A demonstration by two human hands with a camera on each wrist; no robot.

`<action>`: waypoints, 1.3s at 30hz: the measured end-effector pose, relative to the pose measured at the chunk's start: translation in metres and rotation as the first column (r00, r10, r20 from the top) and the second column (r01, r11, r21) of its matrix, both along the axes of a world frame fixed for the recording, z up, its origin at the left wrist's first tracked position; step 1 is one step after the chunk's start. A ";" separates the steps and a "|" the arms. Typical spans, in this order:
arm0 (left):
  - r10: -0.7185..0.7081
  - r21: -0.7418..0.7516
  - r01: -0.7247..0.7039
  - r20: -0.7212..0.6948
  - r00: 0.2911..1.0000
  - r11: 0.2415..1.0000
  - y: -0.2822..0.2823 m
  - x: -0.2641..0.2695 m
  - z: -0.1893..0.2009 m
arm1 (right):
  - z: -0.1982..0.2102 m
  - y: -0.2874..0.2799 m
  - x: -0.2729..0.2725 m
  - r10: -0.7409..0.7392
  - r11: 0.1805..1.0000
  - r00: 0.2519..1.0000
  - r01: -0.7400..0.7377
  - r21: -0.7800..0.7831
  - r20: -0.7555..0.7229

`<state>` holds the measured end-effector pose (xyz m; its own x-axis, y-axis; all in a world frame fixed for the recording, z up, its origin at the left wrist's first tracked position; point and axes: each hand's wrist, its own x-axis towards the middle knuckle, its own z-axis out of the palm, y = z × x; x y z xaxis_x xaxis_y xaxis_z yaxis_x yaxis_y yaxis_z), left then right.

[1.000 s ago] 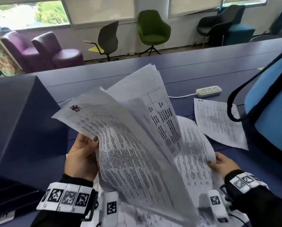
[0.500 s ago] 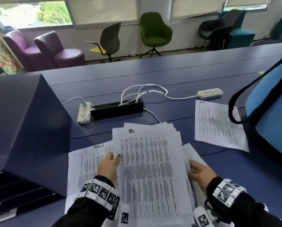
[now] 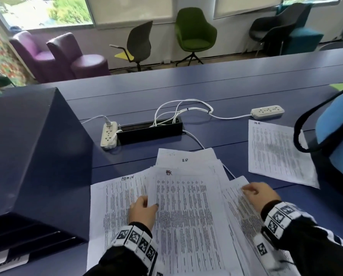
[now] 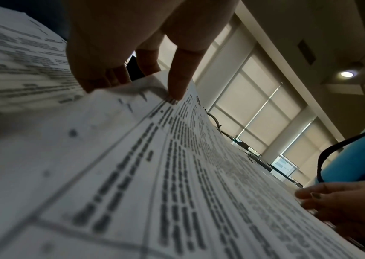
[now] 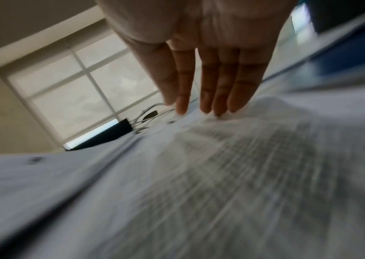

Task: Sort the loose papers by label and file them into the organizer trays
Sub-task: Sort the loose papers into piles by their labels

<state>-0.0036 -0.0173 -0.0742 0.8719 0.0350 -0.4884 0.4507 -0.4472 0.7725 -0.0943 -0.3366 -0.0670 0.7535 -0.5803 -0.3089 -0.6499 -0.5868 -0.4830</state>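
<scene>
Papers [image 3: 188, 216] are spread out in a messy fanned pile on the blue counter [image 3: 226, 80], right in front of the person. Top sheet of the pile has a red scribbled label near its top edge, and a sheet peeking out behind it reads "H.R". To the left, partly under the pile, there's an ADMIN sheet [image 3: 115, 196] lying flat. Off to the right, well apart from the pile, a single H.R sheet [image 3: 276, 152] sits next to a blue bag [image 3: 338, 140] with a black strap.

Left hand [image 3: 142, 210] is pinching the left edge of the top sheet, thumb on top and fingers tucked under it; the left wrist view shows that edge lifted a bit off the ADMIN sheet. Right hand [image 3: 260, 194] is flat with fingers straight and close together, resting on the sheets fanned out at the right side of the pile, not gripping anything. The right wrist view is quite blurry but the straight fingers [image 5: 221, 84] show clearly.

The organizer [image 3: 33, 160], a dark blue box with stacked tray slots facing the near left corner, stands just left of the papers. Further back there are two white power strips [image 3: 109, 135] and a black cable box [image 3: 149, 131] with white cords.
</scene>
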 end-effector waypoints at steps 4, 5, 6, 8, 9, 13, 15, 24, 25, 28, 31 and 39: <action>-0.012 -0.010 0.012 0.061 0.998 1.000 0.000 -0.004 0.002 | -0.007 -0.043 0.014 0.043 0.974 0.985 -0.078 -0.214 -0.165; -0.009 -0.029 0.012 0.077 0.997 1.000 0.000 -0.005 0.003 | -0.009 -0.047 0.017 0.063 0.967 0.972 -0.115 -0.228 -0.225; -0.013 -0.047 0.018 0.096 0.995 0.999 -0.001 -0.006 0.006 | -0.010 -0.049 0.019 0.080 0.961 0.960 -0.145 -0.235 -0.267; -0.029 -0.064 0.038 0.139 0.990 0.997 -0.003 -0.008 0.011 | -0.013 -0.050 0.019 0.084 0.957 0.953 -0.158 -0.242 -0.290; -0.030 -0.087 0.044 0.151 0.988 0.995 -0.003 -0.009 0.011 | -0.015 -0.049 0.019 0.072 0.962 0.957 -0.141 -0.232 -0.280; 0.001 -0.158 0.025 0.160 0.987 0.987 -0.003 -0.009 0.013 | -0.016 -0.045 0.018 0.056 0.957 0.952 -0.137 -0.255 -0.300; -0.032 -0.164 0.058 0.155 0.987 0.985 -0.003 -0.010 0.012 | -0.012 -0.044 0.021 0.061 0.945 0.936 -0.166 -0.282 -0.346; -0.162 -0.174 0.171 0.063 0.985 0.970 -0.006 -0.017 0.011 | -0.003 -0.050 0.033 0.046 0.969 0.930 -0.130 -0.209 -0.364; -0.166 -0.165 0.170 0.042 0.985 0.972 -0.006 -0.016 0.011 | -0.001 -0.052 0.034 0.049 0.981 0.946 -0.107 -0.165 -0.320; -0.138 -0.152 0.137 0.000 0.990 0.979 -0.005 -0.015 0.015 | 0.023 -0.038 0.031 0.033 0.985 0.980 -0.065 -0.158 -0.196; -0.099 -0.159 0.098 0.003 0.995 0.982 -0.006 -0.014 0.015 | 0.060 -0.002 0.024 0.124 0.965 0.990 -0.136 -0.226 -0.070; -0.070 -0.117 0.066 -0.032 0.997 0.991 -0.007 -0.013 0.017 | 0.095 0.125 -0.025 0.622 0.783 0.761 -0.607 -0.139 0.182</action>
<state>-0.0164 -0.0239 -0.0576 0.8519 -0.0826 -0.5172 0.4511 -0.3861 0.8047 -0.1196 -0.2113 0.0283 0.9964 0.0161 -0.0828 -0.0282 -0.8613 -0.5074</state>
